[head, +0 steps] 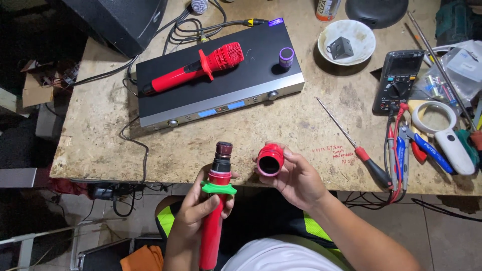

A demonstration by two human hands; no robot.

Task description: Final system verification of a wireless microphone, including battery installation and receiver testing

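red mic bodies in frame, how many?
2. One red handheld microphone with its red grille on lies on the black receiver box; one red microphone body with a green ring, grille off, is in the left hand.

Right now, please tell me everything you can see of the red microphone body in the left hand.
The red microphone body is a slim, glossy tube held upright by the left hand. A green collar rings it near the top. Its grille is off, so the dark capsule stands bare. The right hand holds the removed red grille beside it, apart.
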